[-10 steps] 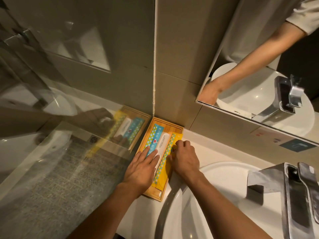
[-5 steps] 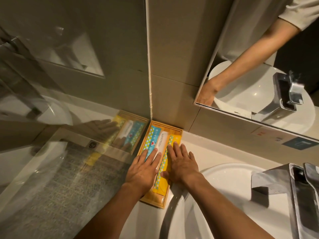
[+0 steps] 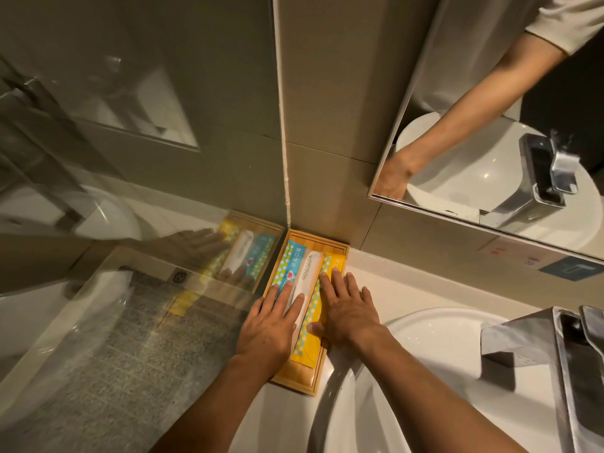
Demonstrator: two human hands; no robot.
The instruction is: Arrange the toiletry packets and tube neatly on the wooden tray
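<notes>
A wooden tray (image 3: 340, 248) sits in the corner of the counter against the tiled wall. On it lie a blue dotted packet (image 3: 287, 261) at the left, a white tube (image 3: 309, 273) in the middle and a yellow dotted packet (image 3: 309, 338) at the right, side by side lengthwise. My left hand (image 3: 269, 325) rests flat with fingers spread on the blue packet and the tube. My right hand (image 3: 346, 305) lies flat, fingers apart, on the yellow packet and the tray's right rim.
A white basin (image 3: 425, 371) sits just right of the tray, with a chrome faucet (image 3: 572, 364) at the far right. A glass partition (image 3: 130, 289) stands left of the tray and reflects it. A mirror (image 3: 490, 109) hangs above the counter.
My right hand went from curled on the yellow packet to flat with fingers spread. The packets and tube now lie straighter, side by side. My left hand stayed pressed on the blue packet.
</notes>
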